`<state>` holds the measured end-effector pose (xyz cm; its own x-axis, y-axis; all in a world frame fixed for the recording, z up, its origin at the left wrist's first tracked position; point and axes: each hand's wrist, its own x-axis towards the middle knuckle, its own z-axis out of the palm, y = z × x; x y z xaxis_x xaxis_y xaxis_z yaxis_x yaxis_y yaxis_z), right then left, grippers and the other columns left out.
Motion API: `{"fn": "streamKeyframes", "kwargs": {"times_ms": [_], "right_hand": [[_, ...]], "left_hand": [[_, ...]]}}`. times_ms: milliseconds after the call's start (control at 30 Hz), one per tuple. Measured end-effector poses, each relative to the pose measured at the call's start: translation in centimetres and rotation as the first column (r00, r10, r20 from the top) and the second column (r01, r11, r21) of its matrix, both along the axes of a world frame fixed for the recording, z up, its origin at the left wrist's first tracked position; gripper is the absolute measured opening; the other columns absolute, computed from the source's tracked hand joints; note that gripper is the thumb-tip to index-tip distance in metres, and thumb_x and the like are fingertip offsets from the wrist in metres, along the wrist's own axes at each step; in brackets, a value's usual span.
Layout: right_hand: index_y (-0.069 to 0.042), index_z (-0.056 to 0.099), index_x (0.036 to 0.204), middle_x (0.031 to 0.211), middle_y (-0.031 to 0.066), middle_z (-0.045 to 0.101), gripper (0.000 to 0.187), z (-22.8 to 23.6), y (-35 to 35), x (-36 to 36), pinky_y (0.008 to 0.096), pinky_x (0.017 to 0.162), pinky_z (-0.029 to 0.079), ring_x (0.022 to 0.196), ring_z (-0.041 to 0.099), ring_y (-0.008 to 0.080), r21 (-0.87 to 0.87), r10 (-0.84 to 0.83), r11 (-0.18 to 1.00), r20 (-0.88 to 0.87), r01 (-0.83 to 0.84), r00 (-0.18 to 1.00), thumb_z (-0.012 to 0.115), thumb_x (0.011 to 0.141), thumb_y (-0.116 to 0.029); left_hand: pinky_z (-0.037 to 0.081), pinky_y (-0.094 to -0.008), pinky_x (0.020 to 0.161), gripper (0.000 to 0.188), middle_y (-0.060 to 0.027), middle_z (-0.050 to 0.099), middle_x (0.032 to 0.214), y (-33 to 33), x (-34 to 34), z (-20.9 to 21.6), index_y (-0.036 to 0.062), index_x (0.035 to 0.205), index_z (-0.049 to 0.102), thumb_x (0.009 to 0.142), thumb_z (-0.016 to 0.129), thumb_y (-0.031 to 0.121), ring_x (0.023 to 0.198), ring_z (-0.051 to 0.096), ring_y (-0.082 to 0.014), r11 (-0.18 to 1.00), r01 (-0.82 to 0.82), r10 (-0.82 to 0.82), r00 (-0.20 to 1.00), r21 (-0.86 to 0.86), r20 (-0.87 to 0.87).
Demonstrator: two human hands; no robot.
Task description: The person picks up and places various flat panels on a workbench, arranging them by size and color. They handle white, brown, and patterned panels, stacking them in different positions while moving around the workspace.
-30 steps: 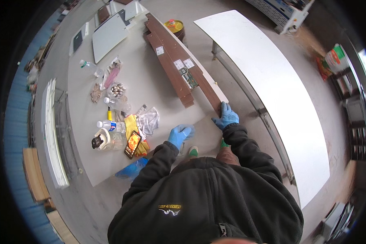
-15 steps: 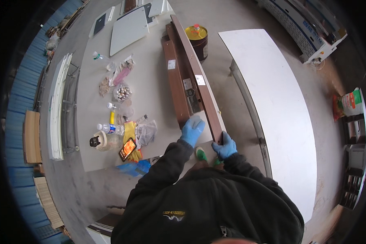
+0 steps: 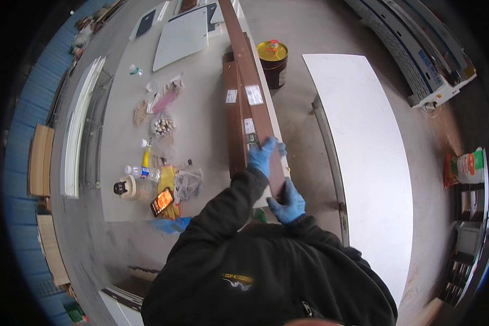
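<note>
A long brown board (image 3: 251, 70) with a pale label lies lengthwise at the right edge of the grey-topped table (image 3: 201, 117). Across its near part goes my blue-gloved left hand (image 3: 261, 156), fingers curled over the far-right side. At the board's near end, my right hand (image 3: 289, 204), also in a blue glove, grips the corner with the thumb to the left. Another brown piece (image 3: 233, 122) with its own label lies to the left, partly covered by the board. Between them shows a small dark item (image 3: 252, 139), mostly hidden by my left hand.
Left on the table are bottles (image 3: 141, 173), a lit phone (image 3: 162, 202), a grey cloth (image 3: 188, 183) and a bag of small pieces (image 3: 163, 126). White panels (image 3: 182, 41) lie at the far end. A drum (image 3: 273, 62) and a white-topped bench (image 3: 364, 141) stand right.
My left hand has let go of the left brown piece and moved up and right onto the long board. The board has turned face up, its label now showing wider.
</note>
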<state>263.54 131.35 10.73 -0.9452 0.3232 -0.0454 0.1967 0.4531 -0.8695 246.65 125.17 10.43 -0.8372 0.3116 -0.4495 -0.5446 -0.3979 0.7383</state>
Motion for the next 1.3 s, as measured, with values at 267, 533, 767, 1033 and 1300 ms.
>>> {"fn": "streamKeyframes", "kwargs": {"times_ms": [267,533,767,1033,1300], "right_hand": [[-0.001,0.052,0.13,0.111,0.0231,0.066,0.049,-1.6,2.7,-5.1,0.0408,0.088,0.054,0.1,0.068,0.0347,-0.367,0.25,0.875,-0.215,-0.316,0.944,0.069,0.091,-0.026],[0.003,0.054,0.132,0.128,0.0266,0.06,0.062,-11.2,7.5,-11.1,0.0466,0.1,0.048,0.117,0.059,0.0416,0.242,0.083,0.969,-0.1,-0.057,0.992,0.072,0.085,-0.033],[0.004,0.049,0.137,0.134,0.028,0.056,0.073,-13.4,4.8,-17.7,0.0477,0.104,0.045,0.124,0.055,0.0425,0.313,-0.002,0.949,0.073,-0.021,0.997,0.071,0.081,-0.038],[0.002,0.048,0.136,0.123,0.0244,0.064,0.077,-11.3,3.3,-21.1,0.0477,0.096,0.05,0.113,0.062,0.0413,0.332,-0.009,0.938,0.299,-0.095,0.954,0.072,0.077,-0.043],[0.004,0.045,0.138,0.123,0.0266,0.064,0.088,-11.0,3.8,-22.7,0.0481,0.1,0.048,0.117,0.06,0.0422,0.32,-0.07,0.945,0.407,-0.07,0.911,0.077,0.074,-0.046]], "left_hand": [[0.062,-0.0453,0.078,0.04,-0.02,0.064,0.113,-7.8,-4.1,4.4,-0.0076,0.116,0.057,0.095,0.069,0.025,0.092,0.07,-0.0318,0.939,-0.212,0.14,0.955,-0.272,-0.261],[0.062,-0.0395,0.062,0.029,-0.0157,0.068,0.089,-18.5,1.2,-0.7,-0.0043,0.108,0.062,0.095,0.069,0.021,0.072,0.071,-0.0263,0.859,-0.215,0.191,0.977,-0.465,-0.098],[0.061,-0.0374,0.057,0.026,-0.0119,0.066,0.083,-22.2,3.2,-7.1,-0.0025,0.104,0.059,0.094,0.07,0.019,0.065,0.068,-0.024,0.905,-0.167,0.174,0.985,-0.39,-0.017],[0.059,-0.0374,0.056,0.029,-0.0108,0.064,0.082,-24.4,2.2,-9.4,-0.0016,0.102,0.058,0.095,0.07,0.024,0.065,0.066,-0.0222,0.908,-0.108,0.109,0.994,-0.404,-0.02],[0.06,-0.0387,0.057,0.035,-0.0134,0.068,0.087,-23.5,2.1,-10.6,-0.004,0.105,0.059,0.093,0.073,0.026,0.072,0.07,-0.0243,0.918,0.007,0.053,0.989,-0.397,0.138]]}}
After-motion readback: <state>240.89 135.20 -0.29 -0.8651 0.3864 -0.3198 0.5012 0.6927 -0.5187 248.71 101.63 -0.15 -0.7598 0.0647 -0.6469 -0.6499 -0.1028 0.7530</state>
